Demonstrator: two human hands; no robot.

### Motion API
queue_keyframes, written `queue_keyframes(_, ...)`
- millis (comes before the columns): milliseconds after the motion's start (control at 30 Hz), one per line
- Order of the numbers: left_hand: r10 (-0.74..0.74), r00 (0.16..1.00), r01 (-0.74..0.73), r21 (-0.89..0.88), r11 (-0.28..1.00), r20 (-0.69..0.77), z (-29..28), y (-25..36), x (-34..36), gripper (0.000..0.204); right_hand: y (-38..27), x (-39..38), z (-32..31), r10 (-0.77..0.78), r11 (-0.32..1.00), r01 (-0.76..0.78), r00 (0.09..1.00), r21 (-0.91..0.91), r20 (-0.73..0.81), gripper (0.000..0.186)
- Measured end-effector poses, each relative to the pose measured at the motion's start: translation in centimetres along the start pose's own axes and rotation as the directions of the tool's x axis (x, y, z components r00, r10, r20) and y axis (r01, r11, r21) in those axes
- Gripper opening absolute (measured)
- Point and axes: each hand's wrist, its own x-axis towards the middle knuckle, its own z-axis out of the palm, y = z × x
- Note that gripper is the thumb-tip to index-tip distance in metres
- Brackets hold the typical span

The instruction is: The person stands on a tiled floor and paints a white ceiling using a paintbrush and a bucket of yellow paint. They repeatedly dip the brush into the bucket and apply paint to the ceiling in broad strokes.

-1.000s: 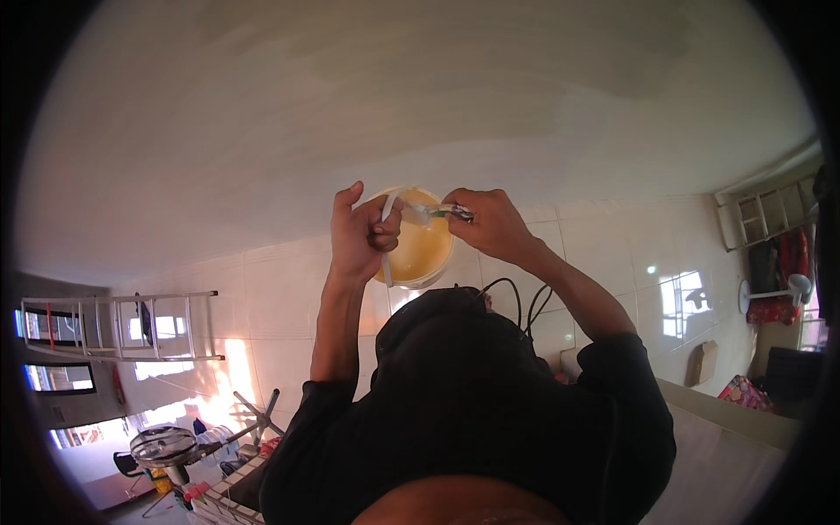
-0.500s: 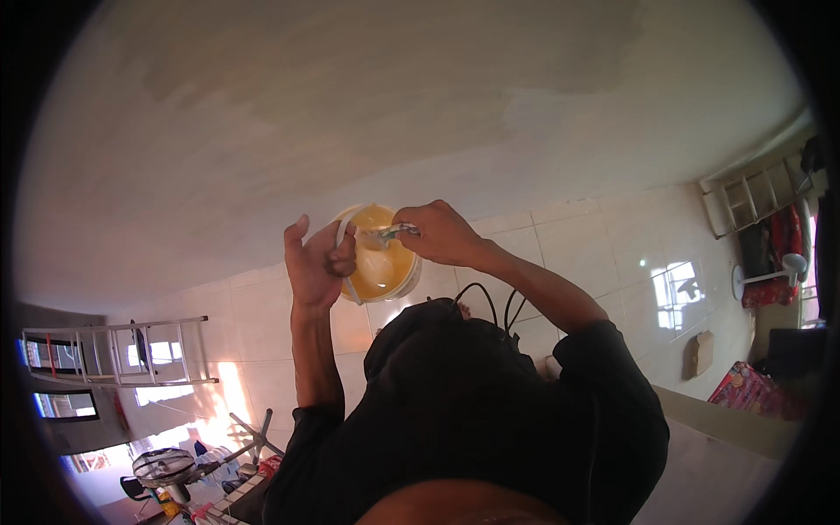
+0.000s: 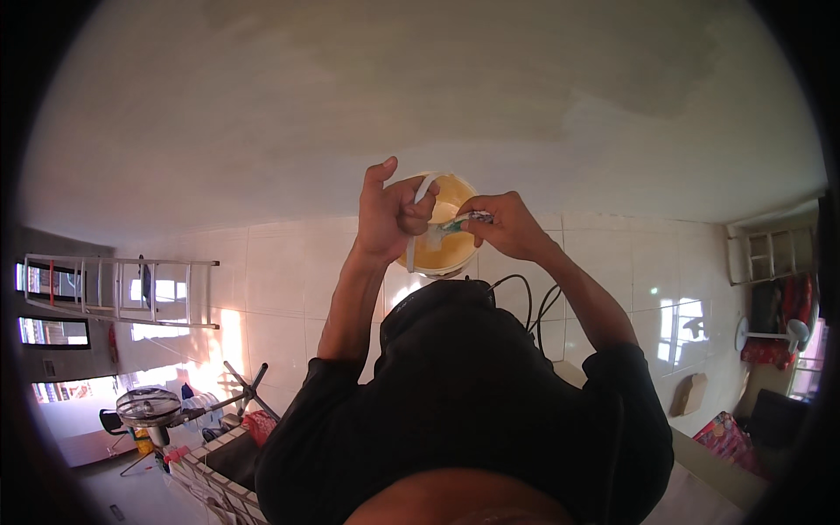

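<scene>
A round bucket [image 3: 465, 259], yellowish inside with pale contents at its bottom, is in front of me by the wall. Its white strap-like handle [image 3: 411, 255] stands up on the left side. My left hand [image 3: 391, 214] has its fingers curled round that handle, the thumb sticking up. Over the bucket's opening, my right hand [image 3: 509, 229] grips a paintbrush [image 3: 452, 225] with a green-and-white, smeared handle. The brush's pale head points left and down into the bucket, close to my left fingers. Where its tip ends is hard to make out.
The wall [image 3: 490, 105] ahead has darker, damp-looking patches. Pale glossy tiles [image 3: 604, 262] cover the floor. A metal ladder [image 3: 122, 291] and a fan [image 3: 149, 407] are at left. On the right are a second ladder [image 3: 770, 255], a white stand [image 3: 770, 335] and a cardboard piece [image 3: 689, 395].
The whole view has swung, so bucket and hands appear farther right and higher. Both hands keep their holds, the brush still over the bucket.
</scene>
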Motion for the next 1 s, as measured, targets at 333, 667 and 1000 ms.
queue_keyframes(333,-0.062,0.998,0.062,-0.025,0.998,0.031,-1.4,0.9,1.0,0.075,0.9,-0.9,1.2,0.045,0.999,-0.034,0.908,0.036,-0.417,0.017)
queue_keyframes(667,-0.034,0.988,0.017,-0.112,0.994,-0.149,-2.2,1.1,2.0,0.074,6.6,-8.5,-4.6,0.149,0.950,0.090,0.708,0.298,-0.690,0.021)
queue_keyframes(1000,0.121,0.909,-0.189,-0.136,0.973,-0.398,-0.5,1.0,0.4,0.078,20.6,-9.7,-18.1,0.025,0.992,0.124,-0.026,0.021,-0.999,0.022)
